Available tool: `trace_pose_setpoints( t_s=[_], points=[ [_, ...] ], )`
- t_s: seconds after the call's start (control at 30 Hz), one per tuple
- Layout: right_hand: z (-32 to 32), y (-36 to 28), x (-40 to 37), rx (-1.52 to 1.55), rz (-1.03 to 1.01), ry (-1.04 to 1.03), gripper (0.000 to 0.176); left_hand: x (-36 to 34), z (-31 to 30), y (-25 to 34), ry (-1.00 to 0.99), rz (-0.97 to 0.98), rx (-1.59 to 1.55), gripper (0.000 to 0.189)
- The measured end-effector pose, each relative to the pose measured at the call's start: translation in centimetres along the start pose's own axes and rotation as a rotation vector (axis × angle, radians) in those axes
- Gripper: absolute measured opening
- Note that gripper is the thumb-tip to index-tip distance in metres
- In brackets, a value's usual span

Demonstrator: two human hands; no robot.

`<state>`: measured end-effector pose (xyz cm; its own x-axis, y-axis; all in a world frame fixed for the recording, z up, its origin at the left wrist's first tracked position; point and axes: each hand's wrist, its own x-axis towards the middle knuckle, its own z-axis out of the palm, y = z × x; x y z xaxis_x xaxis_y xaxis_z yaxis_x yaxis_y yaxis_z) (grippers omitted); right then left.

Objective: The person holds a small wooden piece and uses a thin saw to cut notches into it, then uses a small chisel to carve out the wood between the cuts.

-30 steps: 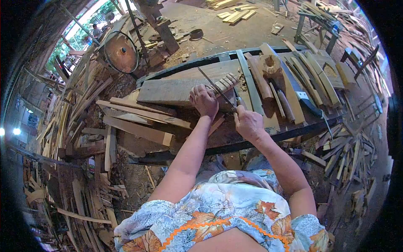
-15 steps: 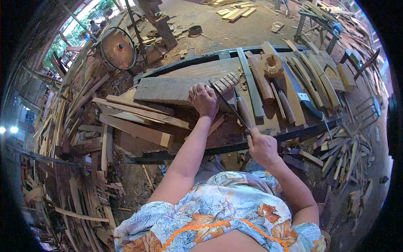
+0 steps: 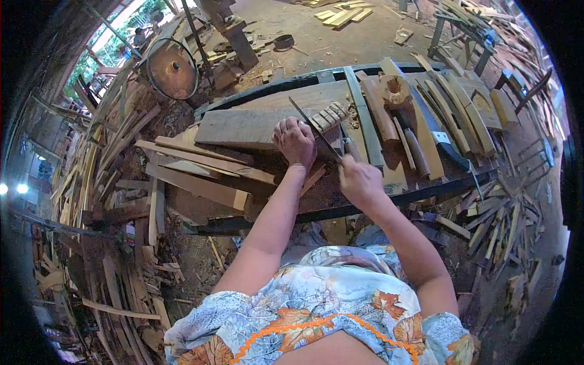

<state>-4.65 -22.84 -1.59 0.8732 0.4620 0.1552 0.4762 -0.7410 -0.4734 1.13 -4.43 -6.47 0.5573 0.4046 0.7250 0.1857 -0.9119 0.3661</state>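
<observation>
In the head view, my left hand [image 3: 295, 141] is closed around the near end of a small wooden block [image 3: 330, 115], pressing it at the edge of a thick plank [image 3: 243, 126]. Several grooves run across the block's visible end. My right hand [image 3: 360, 181] grips the handle end of a narrow saw [image 3: 323, 137], its long dark blade slanting up and left across the block, just beside my left fingers. The handle itself is hidden in my fist. Close to my right hand, a tool with a round wooden handle [image 3: 351, 148] lies partly covered.
Wooden strips [image 3: 213, 159] lie on the bench at left. On the right are a long green-grey bar [image 3: 363, 115], a round-ended wooden piece [image 3: 396, 92] and a dark-handled handsaw [image 3: 449, 151]. Scrap wood [image 3: 508, 222] is heaped beside the bench. A rusty disc [image 3: 173, 68] stands behind.
My right hand has pushed the saw forward and left, so more blade sticks out beyond the block. The left hand and block stay in place.
</observation>
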Motion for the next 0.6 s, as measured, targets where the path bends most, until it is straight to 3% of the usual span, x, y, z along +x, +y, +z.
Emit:
trace_pose_setpoints(
  t_s=[0.2,0.3,0.43,0.6],
  points=[
    [-2.4,2.3,-7.5,0.019,0.050,-0.044,0.015,0.1,-0.4,0.3,-0.007,0.014,-0.018,0.010],
    [-2.3,0.9,-4.3,-0.025,0.081,-0.081,0.016,0.0,0.0,-0.1,-0.044,0.014,0.002,0.011],
    [0.5,-0.4,2.8,0.001,-0.026,0.007,0.010,0.1,-0.2,0.0,-0.056,-0.010,0.036,0.013],
    [0.7,0.1,1.6,-0.012,-0.035,0.018,0.013,0.1,-0.5,0.4,-0.086,-0.052,0.033,0.013]
  ],
)
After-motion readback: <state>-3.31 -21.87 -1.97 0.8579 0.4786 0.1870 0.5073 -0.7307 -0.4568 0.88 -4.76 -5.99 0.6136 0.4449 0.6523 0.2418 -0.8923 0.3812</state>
